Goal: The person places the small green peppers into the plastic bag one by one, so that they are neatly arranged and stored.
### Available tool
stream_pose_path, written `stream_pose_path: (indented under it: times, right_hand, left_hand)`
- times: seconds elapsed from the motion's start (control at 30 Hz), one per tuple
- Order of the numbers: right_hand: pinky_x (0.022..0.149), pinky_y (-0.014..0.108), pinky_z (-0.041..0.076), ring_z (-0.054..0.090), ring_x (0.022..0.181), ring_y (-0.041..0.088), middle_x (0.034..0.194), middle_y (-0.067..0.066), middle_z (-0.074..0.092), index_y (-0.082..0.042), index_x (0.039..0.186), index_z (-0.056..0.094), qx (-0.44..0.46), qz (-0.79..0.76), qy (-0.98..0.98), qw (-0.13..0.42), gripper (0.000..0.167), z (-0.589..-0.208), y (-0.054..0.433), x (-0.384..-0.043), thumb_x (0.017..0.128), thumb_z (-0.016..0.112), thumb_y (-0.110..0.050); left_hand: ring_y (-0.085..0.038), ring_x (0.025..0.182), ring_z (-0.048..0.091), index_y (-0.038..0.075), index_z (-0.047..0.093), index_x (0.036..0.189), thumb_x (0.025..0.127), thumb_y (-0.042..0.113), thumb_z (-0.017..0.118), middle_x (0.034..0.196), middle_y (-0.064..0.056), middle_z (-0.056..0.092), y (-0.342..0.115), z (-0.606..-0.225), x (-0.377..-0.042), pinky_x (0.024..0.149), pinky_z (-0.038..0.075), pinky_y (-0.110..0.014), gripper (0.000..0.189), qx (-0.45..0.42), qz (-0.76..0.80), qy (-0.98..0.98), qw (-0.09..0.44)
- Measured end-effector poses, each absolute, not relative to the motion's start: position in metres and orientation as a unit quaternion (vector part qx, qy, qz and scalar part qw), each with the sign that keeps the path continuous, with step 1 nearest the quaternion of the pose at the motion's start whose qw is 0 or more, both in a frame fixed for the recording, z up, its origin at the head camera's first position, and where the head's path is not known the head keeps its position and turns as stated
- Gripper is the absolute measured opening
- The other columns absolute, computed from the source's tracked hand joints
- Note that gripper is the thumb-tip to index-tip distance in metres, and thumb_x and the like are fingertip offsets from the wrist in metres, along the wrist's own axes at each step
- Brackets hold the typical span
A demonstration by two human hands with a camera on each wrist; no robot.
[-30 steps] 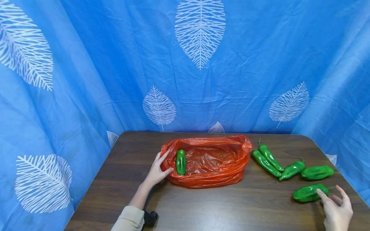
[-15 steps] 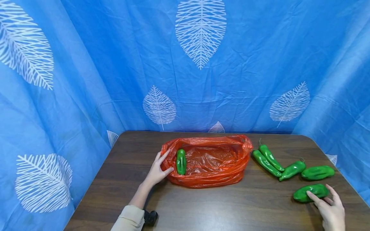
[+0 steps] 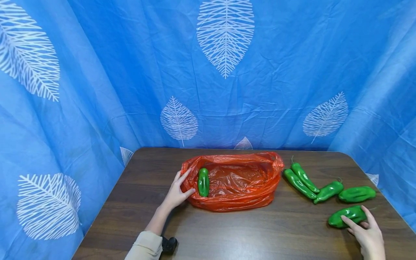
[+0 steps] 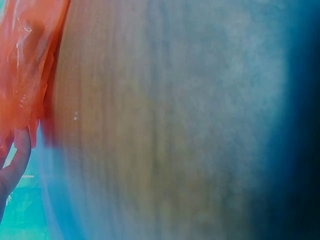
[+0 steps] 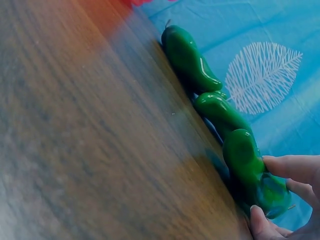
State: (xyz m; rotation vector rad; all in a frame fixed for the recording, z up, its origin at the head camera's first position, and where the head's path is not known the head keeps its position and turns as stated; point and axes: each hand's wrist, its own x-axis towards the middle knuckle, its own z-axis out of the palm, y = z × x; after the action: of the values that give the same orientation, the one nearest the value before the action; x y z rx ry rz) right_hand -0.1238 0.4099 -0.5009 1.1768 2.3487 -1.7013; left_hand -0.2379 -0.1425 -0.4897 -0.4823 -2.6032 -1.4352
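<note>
A red plastic bag [image 3: 240, 202] lies mouth-up on the table, with one green pepper [image 3: 203, 182] inside at its left end. My left hand [image 3: 177, 193] holds the bag's left rim, thumb and fingers spread along it; in the left wrist view red plastic [image 4: 22, 75] hides some fingertips. At the right, my right hand [image 3: 368, 234] grips a glossy green pepper [image 3: 346, 217] between thumb and fingers. The right wrist view shows this pepper [image 5: 245, 157] close to the tabletop, held around its stem end.
Right of the bag lie two long green peppers [image 3: 299, 184], a shorter one [image 3: 329, 191] and a plump one [image 3: 356, 194]. A small black object [image 3: 169, 245] is beside the left forearm. Blue leaf-print cloth [image 3: 224, 108] hangs behind the brown table [image 3: 227, 231].
My right hand has moved left onto the nearest pepper and taken hold of it; the pepper has shifted slightly left. The left hand and bag look unmoved.
</note>
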Motion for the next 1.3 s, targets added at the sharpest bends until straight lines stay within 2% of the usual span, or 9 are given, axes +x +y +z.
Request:
stream_pose_path:
  times: [0.17, 0.33, 0.4, 0.53, 0.63, 0.73, 0.83, 0.97, 1.3]
  right_hand:
    - [0.075, 0.047, 0.047, 0.053, 0.054, 0.005, 0.137, 0.044, 0.004, -0.034, 0.143, -0.010, 0.366, -0.534, 0.762, 0.025, 0.095, -0.501, 0.410, -0.125, 0.081, 0.061, -0.047]
    - [0.064, 0.040, 0.048, 0.054, 0.055, 0.008, 0.128, 0.042, 0.022, -0.031, 0.145, -0.004, 0.371, -0.516, 0.772, 0.005, 0.094, -0.498, 0.405, -0.124, 0.080, 0.062, -0.046]
    - [0.056, 0.033, 0.045, 0.055, 0.066, 0.018, 0.122, 0.038, 0.029, -0.030, 0.146, 0.000, 0.376, -0.501, 0.779, -0.008, 0.092, -0.497, 0.402, -0.124, 0.080, 0.062, -0.046]
    - [0.056, 0.034, 0.042, 0.043, 0.098, 0.042, 0.125, 0.037, 0.028, -0.029, 0.147, 0.004, 0.384, -0.484, 0.786, -0.028, 0.088, -0.496, 0.396, -0.124, 0.081, 0.060, -0.045]
    - [0.058, 0.036, 0.041, 0.033, 0.110, 0.049, 0.132, 0.038, 0.022, -0.032, 0.146, 0.006, 0.389, -0.488, 0.780, -0.044, 0.086, -0.497, 0.393, -0.124, 0.082, 0.062, -0.042]
    - [0.052, 0.030, 0.039, 0.036, 0.106, 0.047, 0.131, 0.037, 0.026, -0.037, 0.145, 0.008, 0.397, -0.490, 0.774, -0.058, 0.084, -0.496, 0.392, -0.125, 0.082, 0.063, -0.038]
    - [0.046, 0.024, 0.042, 0.053, 0.083, 0.027, 0.113, 0.031, 0.041, -0.043, 0.143, 0.015, 0.398, -0.527, 0.746, -0.087, 0.081, -0.496, 0.392, -0.125, 0.081, 0.065, -0.030]
    - [0.049, 0.014, 0.049, 0.051, 0.056, -0.001, 0.099, 0.007, 0.039, -0.042, 0.139, 0.031, 0.391, -0.643, 0.643, -0.143, 0.080, -0.495, 0.391, -0.125, 0.078, 0.069, -0.008]
    - [0.053, 0.012, 0.049, 0.052, 0.064, -0.002, 0.103, -0.002, 0.030, -0.037, 0.137, 0.038, 0.366, -0.718, 0.563, -0.184, 0.081, -0.483, 0.383, -0.132, 0.074, 0.070, 0.004]
  left_hand:
    - [-0.035, 0.126, 0.034, 0.016, 0.041, 0.139, 0.074, 0.008, 0.073, 0.136, -0.016, 0.035, -0.142, -0.491, -0.238, 0.097, 0.036, -0.054, 0.072, -0.161, -0.473, -0.863, 0.072]
    - [-0.036, 0.125, 0.034, 0.015, 0.042, 0.138, 0.074, 0.008, 0.073, 0.136, -0.016, 0.035, -0.142, -0.491, -0.239, 0.097, 0.036, -0.053, 0.072, -0.167, -0.471, -0.863, 0.076]
    - [-0.036, 0.125, 0.035, 0.013, 0.041, 0.138, 0.074, 0.008, 0.073, 0.136, -0.017, 0.035, -0.142, -0.490, -0.239, 0.097, 0.036, -0.053, 0.072, -0.173, -0.470, -0.862, 0.080]
    - [-0.036, 0.125, 0.035, 0.012, 0.041, 0.138, 0.074, 0.010, 0.073, 0.135, -0.017, 0.035, -0.142, -0.490, -0.239, 0.097, 0.037, -0.053, 0.071, -0.177, -0.469, -0.861, 0.081]
    - [-0.035, 0.125, 0.035, 0.014, 0.041, 0.138, 0.074, 0.010, 0.073, 0.136, -0.016, 0.034, -0.142, -0.491, -0.239, 0.097, 0.036, -0.052, 0.072, -0.171, -0.471, -0.862, 0.075]
    - [-0.035, 0.126, 0.034, 0.014, 0.042, 0.138, 0.074, 0.009, 0.073, 0.136, -0.015, 0.034, -0.143, -0.492, -0.240, 0.097, 0.036, -0.052, 0.071, -0.168, -0.472, -0.862, 0.074]
    - [-0.035, 0.126, 0.034, 0.014, 0.042, 0.138, 0.074, 0.009, 0.073, 0.136, -0.015, 0.035, -0.143, -0.493, -0.240, 0.097, 0.036, -0.053, 0.071, -0.168, -0.472, -0.862, 0.076]
    - [-0.034, 0.126, 0.034, 0.015, 0.041, 0.138, 0.074, 0.009, 0.073, 0.136, -0.015, 0.034, -0.143, -0.492, -0.239, 0.098, 0.036, -0.053, 0.072, -0.165, -0.474, -0.862, 0.072]
    - [-0.035, 0.127, 0.033, 0.016, 0.040, 0.139, 0.075, 0.009, 0.073, 0.137, -0.014, 0.033, -0.143, -0.491, -0.238, 0.098, 0.035, -0.053, 0.072, -0.156, -0.477, -0.863, 0.058]
